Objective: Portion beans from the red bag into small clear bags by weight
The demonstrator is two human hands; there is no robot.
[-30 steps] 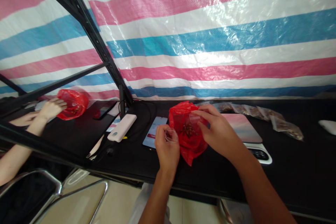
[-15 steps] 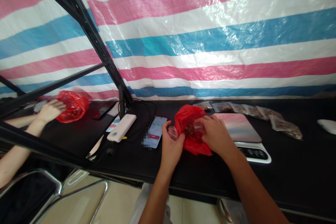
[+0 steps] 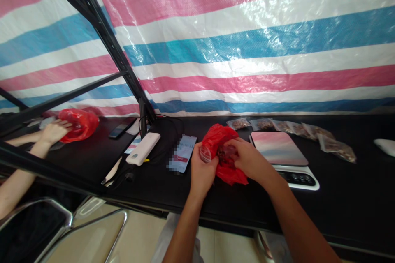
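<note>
From my remote station I see the red bag (image 3: 228, 175) between the front and back edges of the desk (image 3: 354, 197): the left hand (image 3: 201, 172) is clamped on its rim, the right hand (image 3: 253, 161), apart, dips inside, its grip hidden

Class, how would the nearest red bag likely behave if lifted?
The bag is probably floppy: its thin sides crumple. It seems light, with only small brown pieces visible inside. Its open mouth suggests they could spill if tipped.

Contents (image 3: 222, 156) of red bag (image 3: 217, 132) partly hidden, rightmost white object (image 3: 385, 147) cut off
</note>
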